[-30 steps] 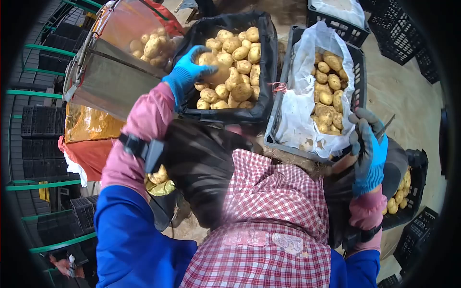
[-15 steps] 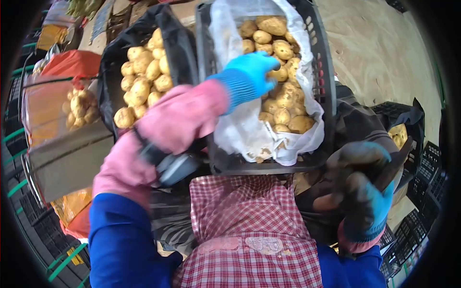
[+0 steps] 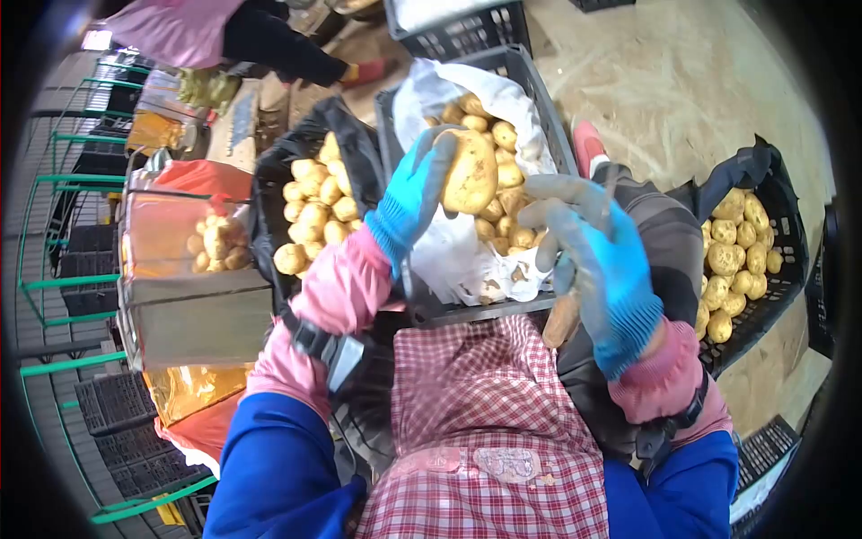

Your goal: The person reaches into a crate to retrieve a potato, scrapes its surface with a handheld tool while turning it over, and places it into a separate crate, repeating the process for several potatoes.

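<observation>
In my left hand (image 3: pixel 415 189), gloved in blue and grey, I hold up a large potato (image 3: pixel 471 172) over the crate in front of me. My right hand (image 3: pixel 597 247), in a matching glove, is closed around a knife with a brown wooden handle (image 3: pixel 562 321); its thin blade is blurred above the fingers. The black crate (image 3: pixel 549 117) between my knees is lined with white cloth (image 3: pixel 446 260). Several potatoes (image 3: pixel 503 171) lie in it, partly hidden by my hands.
At the left stands a black-lined container of potatoes (image 3: pixel 314 216), beside a clear bag of potatoes (image 3: pixel 218 244). Another black crate (image 3: pixel 779 269) with potatoes is at the right. A crate with white lining (image 3: pixel 458 27) stands beyond. Another person's leg (image 3: pixel 278 49) shows at the upper left.
My left hand has gone from reaching into the crate to holding a large potato. My right hand has come up and inward with the knife. The view has shifted.
</observation>
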Available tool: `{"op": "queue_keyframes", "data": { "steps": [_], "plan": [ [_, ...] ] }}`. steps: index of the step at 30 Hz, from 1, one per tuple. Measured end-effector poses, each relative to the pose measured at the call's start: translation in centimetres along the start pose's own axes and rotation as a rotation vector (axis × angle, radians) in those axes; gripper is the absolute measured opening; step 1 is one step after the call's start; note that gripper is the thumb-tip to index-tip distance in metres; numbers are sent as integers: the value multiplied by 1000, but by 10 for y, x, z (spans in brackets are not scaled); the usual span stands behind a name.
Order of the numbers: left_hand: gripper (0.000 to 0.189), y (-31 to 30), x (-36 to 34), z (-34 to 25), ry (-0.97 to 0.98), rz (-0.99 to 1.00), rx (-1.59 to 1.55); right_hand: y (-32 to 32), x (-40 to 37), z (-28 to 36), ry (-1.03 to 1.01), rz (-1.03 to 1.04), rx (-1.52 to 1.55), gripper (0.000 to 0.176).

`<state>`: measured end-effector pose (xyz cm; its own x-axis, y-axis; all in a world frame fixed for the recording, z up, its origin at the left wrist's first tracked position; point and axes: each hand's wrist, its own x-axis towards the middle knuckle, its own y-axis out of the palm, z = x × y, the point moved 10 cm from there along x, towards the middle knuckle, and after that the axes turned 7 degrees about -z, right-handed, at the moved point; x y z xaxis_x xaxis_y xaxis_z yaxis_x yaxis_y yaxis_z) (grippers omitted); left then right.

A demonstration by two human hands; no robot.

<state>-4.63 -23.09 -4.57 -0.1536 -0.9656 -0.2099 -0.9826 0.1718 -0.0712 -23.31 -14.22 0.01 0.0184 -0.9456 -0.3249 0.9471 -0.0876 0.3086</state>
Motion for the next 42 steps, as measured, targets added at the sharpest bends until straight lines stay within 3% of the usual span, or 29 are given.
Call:
{"op": "queue_keyframes", "data": {
  "steps": [2, 5, 6, 9, 11, 13, 14, 17, 24, 27, 29, 32, 33, 35, 37, 38, 41, 42],
  "plan": [
    [63, -5, -42, -50, 199, -125, -73, 18, -6, -18, 26, 50, -35, 57],
    [65, -4, -101, -93, 423, -237, 12, 62, -32, -69, 399, 418, 124, 70],
    [63, -7, -112, -92, 473, -260, 16, 76, -44, -70, 371, 635, 113, 75],
    [57, -13, -137, -82, 566, -296, -32, 73, -38, -56, 176, 410, 168, 58],
    [58, -13, -153, -77, 556, -275, -134, 73, -35, -32, -46, 363, 175, 61],
    [79, -13, -154, -66, 501, -268, 11, 75, -35, -14, -332, 310, 147, 69],
    [81, -12, -154, -59, 448, -298, 6, 76, -34, -18, -262, 338, 194, 78],
    [81, -13, -150, -48, 367, -286, -107, 76, -34, -19, -356, 327, 142, 76],
    [82, -21, -153, -43, 351, -287, -401, 81, -27, -38, 5, 384, 165, 80],
    [83, -10, -153, -50, 381, -188, -481, 84, -31, -21, -94, 389, 127, 81],
    [84, -9, -147, -52, 396, -159, -346, 83, -31, -18, -163, 416, 110, 81],
    [88, -5, -141, -41, 332, -141, -273, 83, -39, -8, -585, 471, -136, 80],
    [89, -3, -140, -35, 296, -142, -270, 81, -36, -13, -482, 471, -57, 81],
    [91, -1, -145, -50, 446, -189, -269, 81, -32, -22, -288, 470, 99, 83],
    [91, 0, -153, -64, 560, -249, -259, 83, -40, -14, -226, 460, 219, 86],
    [78, 1, -154, -67, 689, -237, -151, 84, -43, -12, -194, 453, 279, 87],
    [64, 4, -149, -63, 649, -238, -148, 80, -40, -11, -227, 398, 189, 84],
    [56, 3, -142, -53, 605, -206, -165, 81, -36, -14, -395, 390, 124, 82]
  ]
}}
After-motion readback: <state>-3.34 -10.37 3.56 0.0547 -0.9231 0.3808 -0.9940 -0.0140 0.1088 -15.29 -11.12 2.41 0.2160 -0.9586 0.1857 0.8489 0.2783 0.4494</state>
